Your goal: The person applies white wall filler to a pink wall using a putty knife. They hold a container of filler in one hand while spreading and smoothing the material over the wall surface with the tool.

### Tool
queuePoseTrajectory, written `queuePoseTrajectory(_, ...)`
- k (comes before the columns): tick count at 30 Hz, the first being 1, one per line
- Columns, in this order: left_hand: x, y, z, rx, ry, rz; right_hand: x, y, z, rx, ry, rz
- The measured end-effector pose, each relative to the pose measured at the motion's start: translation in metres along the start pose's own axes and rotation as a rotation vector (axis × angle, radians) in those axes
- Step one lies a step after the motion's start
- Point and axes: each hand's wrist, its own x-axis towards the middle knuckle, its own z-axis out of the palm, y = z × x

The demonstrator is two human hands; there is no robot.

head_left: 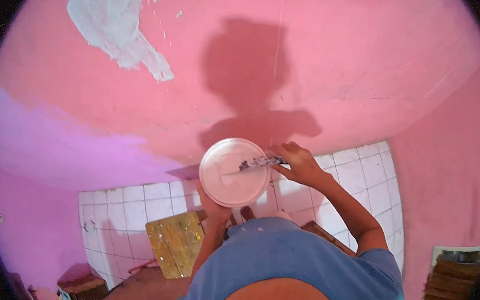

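Note:
A round tub (pixel 213 188) of pale creamy paste is held in my left hand (pixel 214 207), whose fingers are mostly hidden behind and under it. My right hand (pixel 297 162) grips the paint-spattered dark handle of a putty knife (pixel 253 164); its blade reaches into the tub, over the paste. Beyond the tub rises a pink wall (pixel 347 74), with my shadow on it and a rough white patch (pixel 107 10) at the upper left.
Lavender paint covers the wall's left part (pixel 31 156). White tiles (pixel 367 177) line the area below. A paint-spotted wooden board (pixel 171 240) stands beneath me, beside brown furniture (pixel 139 288) at the lower left. A small window with wooden slats (pixel 449 279) is at the lower right.

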Motion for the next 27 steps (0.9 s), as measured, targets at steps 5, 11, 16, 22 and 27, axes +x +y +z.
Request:
queuePoseTrajectory(5, 0.007, -0.012, -0.015, -0.604, -0.026, -0.042, -0.007, -0.021, -0.018, -0.129, 0.156, -0.126)
queuePoseTrajectory(11, 0.023, -0.011, -0.004, -0.849, 0.046, -0.399, -0.004, -0.025, -0.023, -0.231, 0.154, -0.077)
queuePoseTrajectory(16, 0.024, 0.025, 0.010, -0.473, 0.018, -0.194, -0.002, -0.033, -0.040, -0.117, 0.050, 0.009)
queuePoseTrajectory(22, 0.014, 0.022, 0.001, -0.962, 0.035, -0.489, -0.005, -0.026, -0.028, -0.176, 0.025, -0.003)
queuePoseTrajectory(27, 0.019, 0.033, 0.007, -1.009, 0.072, -0.528, -0.006, -0.029, -0.050, -0.187, 0.226, -0.187)
